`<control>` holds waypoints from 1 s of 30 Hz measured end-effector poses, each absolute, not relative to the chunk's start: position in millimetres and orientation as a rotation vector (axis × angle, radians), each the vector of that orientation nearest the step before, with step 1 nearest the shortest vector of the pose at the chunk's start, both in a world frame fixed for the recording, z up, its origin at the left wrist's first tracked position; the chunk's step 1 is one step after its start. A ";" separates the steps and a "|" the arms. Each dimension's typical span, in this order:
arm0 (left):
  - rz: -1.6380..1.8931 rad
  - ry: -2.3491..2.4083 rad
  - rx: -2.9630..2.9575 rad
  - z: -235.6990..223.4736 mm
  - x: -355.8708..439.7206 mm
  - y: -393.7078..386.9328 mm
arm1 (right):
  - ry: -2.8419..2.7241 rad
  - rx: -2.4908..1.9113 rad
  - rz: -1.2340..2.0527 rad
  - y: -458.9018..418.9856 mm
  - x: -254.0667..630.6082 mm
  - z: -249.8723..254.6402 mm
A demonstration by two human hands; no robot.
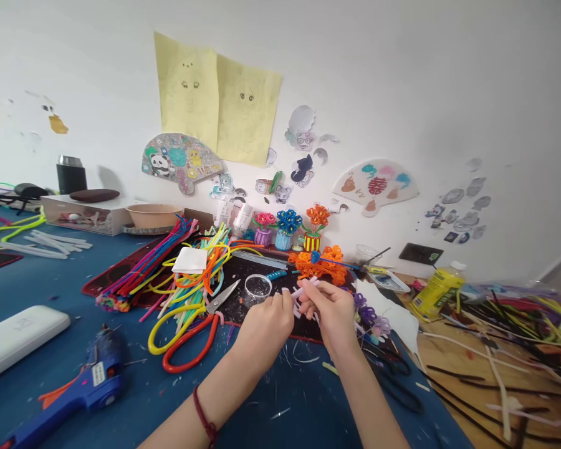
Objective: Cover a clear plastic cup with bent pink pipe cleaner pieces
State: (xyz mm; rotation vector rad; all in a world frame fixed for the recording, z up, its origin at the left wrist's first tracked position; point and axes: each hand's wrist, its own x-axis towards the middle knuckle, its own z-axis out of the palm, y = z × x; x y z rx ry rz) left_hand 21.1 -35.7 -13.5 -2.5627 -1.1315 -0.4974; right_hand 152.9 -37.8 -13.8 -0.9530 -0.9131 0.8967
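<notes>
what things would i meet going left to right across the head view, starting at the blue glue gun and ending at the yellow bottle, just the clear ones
blue glue gun → scissors → left hand → right hand → yellow bottle

We pinch a pale lilac strip (298,292) in our right hand (331,307), our left hand (267,321) close by, open scissors (211,308) lying to its left.

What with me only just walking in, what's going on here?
The right hand pinches a pale lilac strip, with the left hand close beside it. Scissors lie left of the hands, and a blue glue gun farther left. Three small pots of flowers stand by the wall.
</notes>
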 end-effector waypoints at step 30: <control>-0.721 -1.149 -2.520 -15.4 16.8 -34.6 | -1.030 -0.978 0.755 -39.8 155.5 -11.8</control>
